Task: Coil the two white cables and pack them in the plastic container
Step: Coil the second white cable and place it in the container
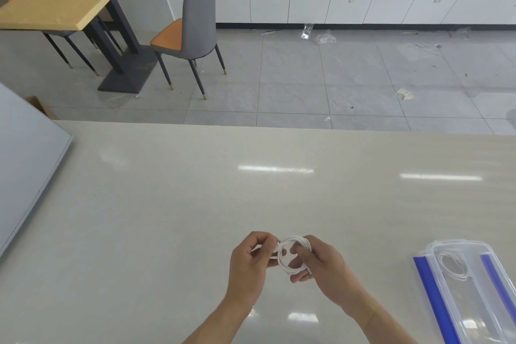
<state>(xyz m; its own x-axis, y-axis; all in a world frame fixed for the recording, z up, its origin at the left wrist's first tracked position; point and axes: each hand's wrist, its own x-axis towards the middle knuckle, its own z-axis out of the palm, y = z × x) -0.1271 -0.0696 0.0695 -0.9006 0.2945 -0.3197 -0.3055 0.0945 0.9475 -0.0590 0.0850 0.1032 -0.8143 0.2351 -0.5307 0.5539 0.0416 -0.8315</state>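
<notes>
The right fingers [303, 255] curl around the right side of a small white coil [290, 257], thumb and fingertips closed on its loops, with one finger poking through the ring. The left fingers [266, 250] pinch the coil's left edge, where a short white end seems to sit between thumb and forefinger; the exact tip is too small to make out. So both the right hand [321, 268] and the left hand [248, 265] grip the same cable, held just above the table [167, 204] near its front edge, between the two palms.

Well to the right, on the table, lies a clear plastic box [460, 293] with blue strips along its long sides. Inside it, at the far end, rests a second coil [453, 265], thin and white, lying flat in loose rounds. The rest of the box looks bare.

The held coil is a tight ring of several stacked turns, roughly circular, smooth and glossy white, with its opening facing the camera.

Both forearms reach in from the bottom edge. The table is pale and shiny, reflecting ceiling lights.
</notes>
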